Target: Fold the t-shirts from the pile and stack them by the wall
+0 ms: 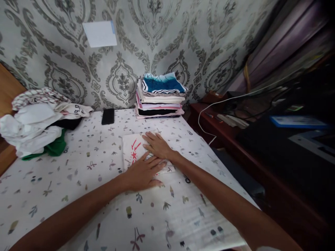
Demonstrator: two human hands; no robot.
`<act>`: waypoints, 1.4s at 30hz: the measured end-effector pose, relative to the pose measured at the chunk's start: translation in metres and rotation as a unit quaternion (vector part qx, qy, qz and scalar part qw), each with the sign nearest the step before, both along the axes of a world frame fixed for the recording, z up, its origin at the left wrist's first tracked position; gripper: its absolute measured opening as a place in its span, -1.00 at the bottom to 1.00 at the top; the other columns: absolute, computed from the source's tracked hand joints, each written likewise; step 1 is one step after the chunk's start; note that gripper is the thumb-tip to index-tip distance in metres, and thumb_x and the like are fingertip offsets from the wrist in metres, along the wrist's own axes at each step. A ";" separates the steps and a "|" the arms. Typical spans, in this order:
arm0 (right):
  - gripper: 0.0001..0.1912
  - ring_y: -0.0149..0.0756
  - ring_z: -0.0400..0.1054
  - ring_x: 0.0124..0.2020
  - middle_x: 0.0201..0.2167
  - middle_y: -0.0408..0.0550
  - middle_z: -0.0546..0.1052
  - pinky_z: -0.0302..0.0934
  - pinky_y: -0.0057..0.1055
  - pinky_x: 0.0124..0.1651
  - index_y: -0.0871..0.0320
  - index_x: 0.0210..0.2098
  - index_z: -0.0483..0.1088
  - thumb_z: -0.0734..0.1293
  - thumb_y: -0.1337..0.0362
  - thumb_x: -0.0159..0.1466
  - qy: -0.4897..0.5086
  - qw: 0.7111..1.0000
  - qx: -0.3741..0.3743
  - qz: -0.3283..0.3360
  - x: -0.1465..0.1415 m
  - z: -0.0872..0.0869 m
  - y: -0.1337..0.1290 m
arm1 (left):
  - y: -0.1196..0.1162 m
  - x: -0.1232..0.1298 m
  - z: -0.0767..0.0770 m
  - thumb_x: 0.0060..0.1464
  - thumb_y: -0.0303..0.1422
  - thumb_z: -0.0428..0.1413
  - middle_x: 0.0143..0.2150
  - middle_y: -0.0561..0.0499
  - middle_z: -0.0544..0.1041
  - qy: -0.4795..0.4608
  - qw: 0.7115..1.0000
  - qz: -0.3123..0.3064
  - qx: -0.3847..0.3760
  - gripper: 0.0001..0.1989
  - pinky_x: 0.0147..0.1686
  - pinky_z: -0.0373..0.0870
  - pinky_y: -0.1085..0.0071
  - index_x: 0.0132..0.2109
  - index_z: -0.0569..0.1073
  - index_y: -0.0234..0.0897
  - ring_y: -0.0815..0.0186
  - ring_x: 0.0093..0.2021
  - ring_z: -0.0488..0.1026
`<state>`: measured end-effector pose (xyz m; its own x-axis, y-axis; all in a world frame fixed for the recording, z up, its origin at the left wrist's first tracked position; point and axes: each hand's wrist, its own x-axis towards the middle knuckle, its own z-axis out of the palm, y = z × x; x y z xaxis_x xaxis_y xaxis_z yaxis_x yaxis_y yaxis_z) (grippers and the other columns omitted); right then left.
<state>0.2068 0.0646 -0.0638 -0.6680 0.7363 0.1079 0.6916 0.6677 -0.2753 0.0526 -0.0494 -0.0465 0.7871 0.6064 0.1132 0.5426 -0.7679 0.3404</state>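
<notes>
A white folded garment (128,148) with a red star print lies flat on the patterned bed sheet (104,209). My left hand (142,172) rests palm down across its near edge, fingers stretched and spread. Farther back, my right hand (157,145) lies flat on the garment's right half, its fingers pointing left. The hands come close together at the middle and cover much of the cloth. Neither hand grips anything. Behind them stands a neat stack of folded clothes (160,101), with a blue and white piece on top.
A loose heap of clothes (36,122), mostly white with some green and black, lies at the left. A black phone (108,116) sits near the wall. Along the right side runs a dark reddish desk (222,122), with a white cable (230,98) hanging over its edge.
</notes>
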 end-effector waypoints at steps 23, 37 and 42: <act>-0.36 0.07 0.23 0.28 0.26 0.18 0.39 0.11 -0.10 0.29 0.17 0.25 0.35 0.44 0.20 0.19 0.002 0.991 -0.108 -0.075 0.008 0.038 0.050 | 0.001 -0.042 0.035 -0.29 -0.44 0.40 -0.21 -0.19 0.68 -0.437 0.587 0.410 -0.545 -0.50 -0.28 0.58 0.23 -0.10 0.52 -0.30 0.03 -0.24 0.63; -0.67 -0.15 0.55 -0.21 -0.31 0.08 0.64 0.46 -0.32 -0.14 0.24 -0.21 0.51 0.50 0.17 0.09 0.240 0.847 -0.465 -0.095 0.030 0.052 0.024 | -0.024 -0.070 0.052 0.28 -0.44 0.05 -0.15 -0.18 0.65 -0.634 0.392 0.484 -0.458 -0.85 -0.16 0.60 0.34 -0.10 0.50 -0.37 0.23 -0.21 0.62; -0.69 -0.32 0.54 -0.35 -0.36 0.00 0.62 0.47 -0.43 -0.24 0.24 -0.26 0.46 0.52 0.21 0.07 0.345 0.775 -0.522 -0.090 0.034 0.055 -0.007 | -0.050 -0.040 0.045 0.26 -0.39 0.13 -0.01 -0.15 0.61 -0.610 0.414 0.428 -0.523 -0.83 -0.08 0.58 0.29 -0.02 0.42 -0.26 0.20 -0.11 0.62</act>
